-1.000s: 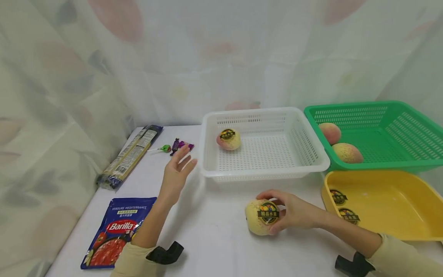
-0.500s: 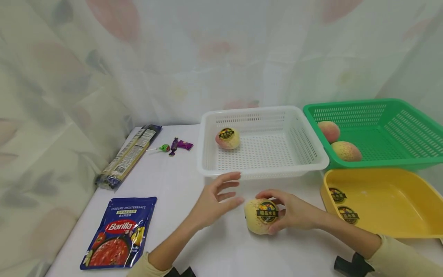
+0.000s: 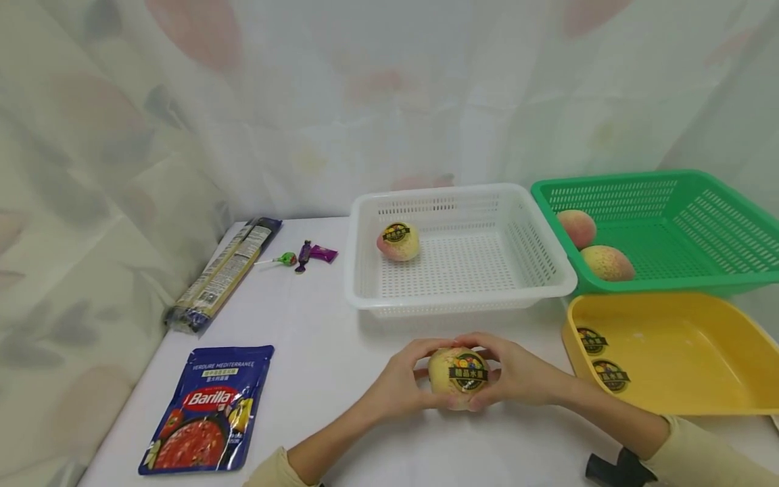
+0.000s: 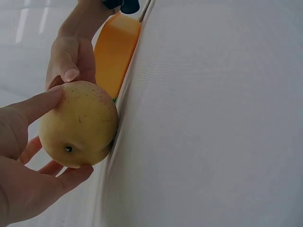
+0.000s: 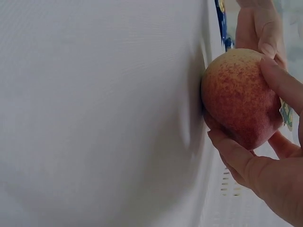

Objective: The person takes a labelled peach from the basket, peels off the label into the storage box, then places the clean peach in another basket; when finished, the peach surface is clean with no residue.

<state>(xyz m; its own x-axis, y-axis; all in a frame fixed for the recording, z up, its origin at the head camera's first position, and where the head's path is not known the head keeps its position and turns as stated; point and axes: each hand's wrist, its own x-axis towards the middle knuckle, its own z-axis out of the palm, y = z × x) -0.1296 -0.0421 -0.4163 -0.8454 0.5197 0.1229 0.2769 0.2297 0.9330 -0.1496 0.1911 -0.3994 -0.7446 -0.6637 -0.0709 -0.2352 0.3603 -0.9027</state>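
Observation:
On the white tabletop in front of the white basket sits a yellow peach (image 3: pixel 441 374) with a round black label on its front. My left hand (image 3: pixel 402 382) holds its left side, and my right hand (image 3: pixel 517 370) grips its right side. In the left wrist view, the thumb presses the upper side of the pale peach (image 4: pixel 80 123) while fingers reach around below. The right wrist view shows the red-blushed side of the peach (image 5: pixel 239 94) between thumb and fingers. Fingertips of both hands come close together at the top and bottom.
Behind stands the white basket (image 3: pixel 460 297) with one labelled peach (image 3: pixel 406 247). At right are a green basket (image 3: pixel 700 253) with two peaches (image 3: pixel 607 263) and a yellow tray (image 3: pixel 675 358) bearing two labels (image 3: pixel 610 375). Left lie a Barilla pouch (image 3: pixel 209 406), long packets (image 3: pixel 225 274), a lollipop (image 3: pixel 287 259) and candies (image 3: pixel 323 253).
My left hand has come from beside the candies, moving right and toward me, and now holds the peach's left side. The right hand has kept its grip in place.

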